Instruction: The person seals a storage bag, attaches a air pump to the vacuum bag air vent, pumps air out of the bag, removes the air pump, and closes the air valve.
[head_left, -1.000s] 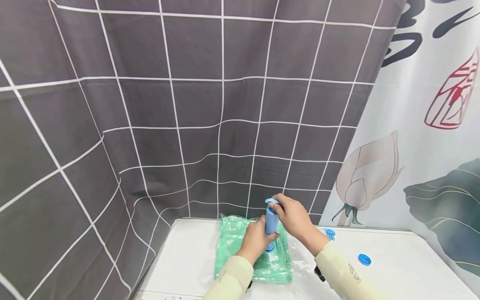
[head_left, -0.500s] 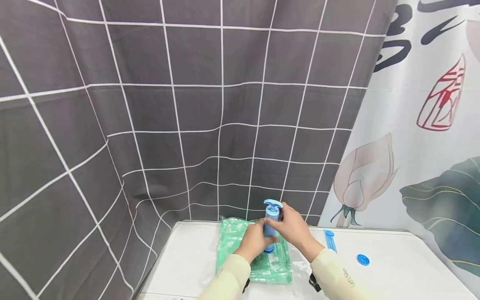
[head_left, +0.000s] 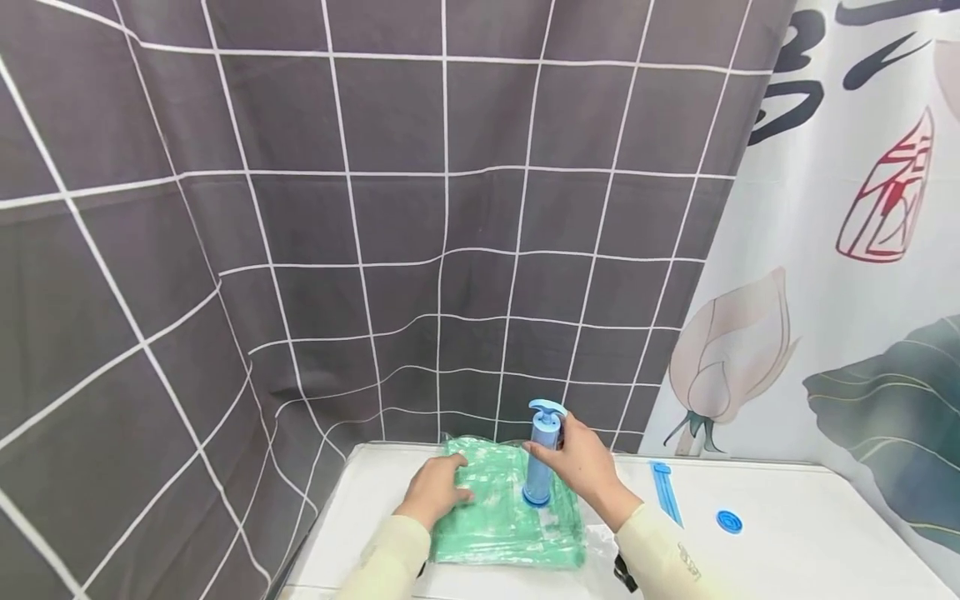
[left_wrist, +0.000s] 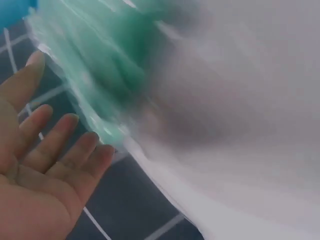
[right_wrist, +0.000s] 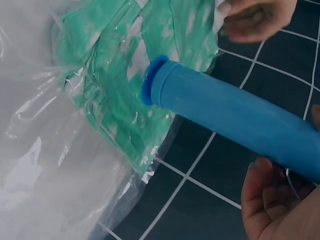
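A blue hand pump [head_left: 539,477] stands upright with its base on the blue valve of a clear plastic vacuum bag [head_left: 491,537] that has green-and-white folded cloth inside. My right hand [head_left: 581,460] grips the pump's barrel near the top, below the T-shaped handle. Part of that hand [right_wrist: 280,205] shows around the barrel in the right wrist view. At the bag's left side, my left hand [head_left: 435,490] has its fingers spread and nothing in them. Its palm and fingers [left_wrist: 70,155] face the bag's edge in the left wrist view.
On the white table [head_left: 795,550] to the right lie a blue strip-shaped clip [head_left: 665,492] and a round blue cap [head_left: 728,522]. A dark grid-patterned curtain [head_left: 390,208] hangs close behind the table, with a white printed curtain [head_left: 795,217] at the right.
My left hand has let go of the pump barrel and moved left to the bag's side. My right hand went from the pump's handle down onto its barrel.
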